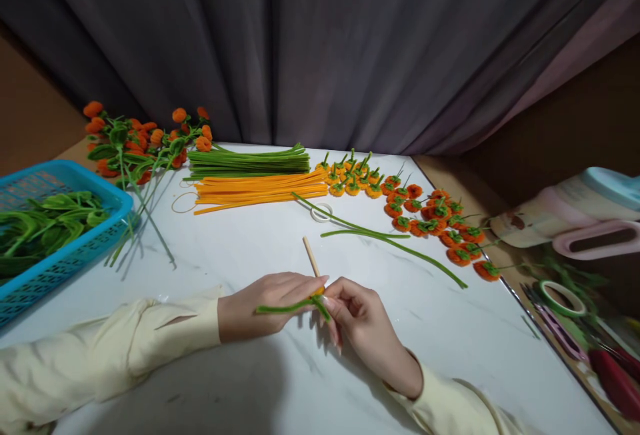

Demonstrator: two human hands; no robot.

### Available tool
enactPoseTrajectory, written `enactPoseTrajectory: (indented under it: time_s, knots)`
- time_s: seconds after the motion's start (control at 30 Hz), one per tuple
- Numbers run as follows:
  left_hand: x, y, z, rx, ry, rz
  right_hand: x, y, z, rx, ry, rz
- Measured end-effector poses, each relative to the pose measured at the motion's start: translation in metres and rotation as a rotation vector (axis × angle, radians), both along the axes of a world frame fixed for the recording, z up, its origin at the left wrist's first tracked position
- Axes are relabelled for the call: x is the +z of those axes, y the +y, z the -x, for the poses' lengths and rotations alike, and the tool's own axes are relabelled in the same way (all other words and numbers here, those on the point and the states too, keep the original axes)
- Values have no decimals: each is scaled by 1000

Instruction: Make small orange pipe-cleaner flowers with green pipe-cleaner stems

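Note:
My left hand (277, 301) and my right hand (363, 328) meet at the front middle of the table. Between their fingertips is a small yellow-orange pipe-cleaner pumpkin (318, 292), mostly hidden. A short green pipe cleaner (287, 307) crosses it and sticks out over the back of my left hand, with a bent end near my right thumb. My left fingers press against the pumpkin; my right thumb and forefinger pinch the green piece. A thin wooden stick (311, 256) rises just behind the fingertips; whether a hand holds its lower end is hidden.
Bundles of green pipe cleaners (250, 163) and yellow pipe cleaners (260, 189) lie at the back. Right of them sit yellow pumpkins (353, 178) and orange pumpkins (435, 215). A blue basket (65, 281) holds green leaves at left. A tumbler (560, 208) and green tape (561, 298) are at right.

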State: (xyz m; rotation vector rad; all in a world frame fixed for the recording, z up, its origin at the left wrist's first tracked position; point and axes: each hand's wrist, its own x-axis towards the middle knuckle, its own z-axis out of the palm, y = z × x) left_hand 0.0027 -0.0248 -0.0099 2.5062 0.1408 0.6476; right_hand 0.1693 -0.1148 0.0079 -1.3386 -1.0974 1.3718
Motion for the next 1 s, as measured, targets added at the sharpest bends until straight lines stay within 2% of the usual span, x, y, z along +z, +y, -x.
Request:
enactPoseTrajectory:
  time_s: [0.1, 0.27, 0.37, 0.53, 0.67, 0.73, 0.83, 1.0]
  knots:
    - [1, -1, 0, -12, 37, 54, 0, -3, 2, -15, -37, -26]
    - [13, -3, -2, 3, 125, 241, 0, -4, -2, 17, -162, -83]
    - [15, -3, -2, 10, 150, 300, 2, -1, -4, 51, -86, -27]
    - [4, -2, 0, 2, 113, 219, 6, 4, -2, 35, 74, 129]
    - [-4, -3, 3, 12, 94, 100, 4, 1, 1, -3, 11, 82]
    - [-6, -4, 3, 14, 101, 104, 4, -2, 1, -33, -80, 25]
    - [-4, -6, 1, 53, 158, 230, 4, -3, 2, -53, -149, -22]
    - [10, -9, -5, 166, 221, 475, 9, 0, 2, -100, 0, 39]
